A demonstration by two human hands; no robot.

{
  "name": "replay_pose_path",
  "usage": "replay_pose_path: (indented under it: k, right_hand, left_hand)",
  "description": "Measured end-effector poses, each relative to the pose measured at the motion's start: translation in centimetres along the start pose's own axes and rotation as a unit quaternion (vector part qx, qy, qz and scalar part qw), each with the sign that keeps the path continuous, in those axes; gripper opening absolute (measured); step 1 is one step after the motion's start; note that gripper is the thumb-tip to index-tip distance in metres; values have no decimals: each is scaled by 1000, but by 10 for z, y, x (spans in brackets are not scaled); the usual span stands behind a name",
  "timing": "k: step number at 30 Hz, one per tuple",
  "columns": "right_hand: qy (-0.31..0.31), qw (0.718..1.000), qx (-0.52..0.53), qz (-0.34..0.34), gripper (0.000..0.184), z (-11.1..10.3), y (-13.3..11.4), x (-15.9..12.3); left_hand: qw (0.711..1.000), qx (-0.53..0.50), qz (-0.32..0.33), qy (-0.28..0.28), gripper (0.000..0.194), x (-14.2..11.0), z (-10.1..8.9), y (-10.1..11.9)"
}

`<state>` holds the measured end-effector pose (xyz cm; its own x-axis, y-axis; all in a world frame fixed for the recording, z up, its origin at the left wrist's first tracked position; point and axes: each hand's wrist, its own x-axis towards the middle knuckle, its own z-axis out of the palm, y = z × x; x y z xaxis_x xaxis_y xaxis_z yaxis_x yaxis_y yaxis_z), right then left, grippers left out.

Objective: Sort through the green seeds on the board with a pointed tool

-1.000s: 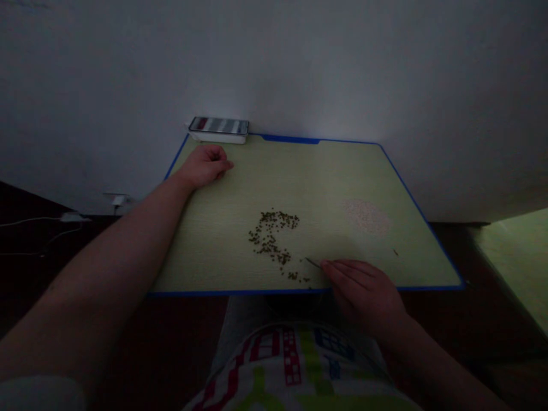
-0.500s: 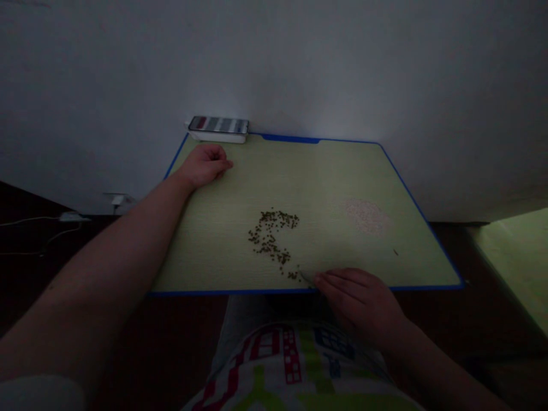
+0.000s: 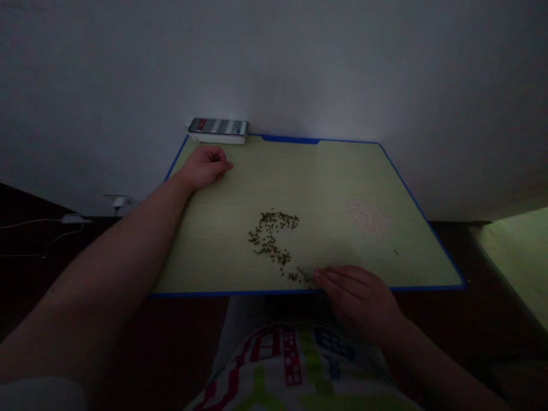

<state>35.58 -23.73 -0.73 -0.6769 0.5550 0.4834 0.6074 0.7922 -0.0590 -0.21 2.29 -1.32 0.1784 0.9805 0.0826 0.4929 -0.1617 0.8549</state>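
My right hand (image 3: 355, 298) lies at the near edge of a pale green board (image 3: 222, 268) with a blue rim, pinching a thin metal tool, likely tweezers (image 3: 305, 273). The tool's tip reaches the lower end of a curved scatter of small dark seeds (image 3: 269, 237). Only a short length of the tool shows. My left hand (image 3: 204, 167) rests at the far left of the board, fingers curled on nothing. A pale patch of fine grains (image 3: 367, 218) lies to the right, with a lone dark speck (image 3: 395, 252) nearer the right edge.
A phone (image 3: 217, 127) sits on a white holder at the board's far edge, against a white wall (image 3: 325, 63). A white plug and cable (image 3: 72, 219) lie on the dark floor at left. My patterned clothing (image 3: 295, 365) fills the bottom, and a green surface (image 3: 520, 257) shows at right.
My right hand has moved left and toward me, bringing the tool's tip closer to the lower seeds. My left hand and the seeds have not visibly moved.
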Motion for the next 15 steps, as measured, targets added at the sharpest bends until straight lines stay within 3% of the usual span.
replay_pose_path:
  k: [7,15]
  right_hand:
    - [-4,1000,16,-5,36,7,-16,9]
    - [-2,998,-59,36,31,20,-18,13]
  left_hand:
    - [1000,-5,3,11,24,1,0,-3]
    - [1000,4,9,14,23,0,0,-2]
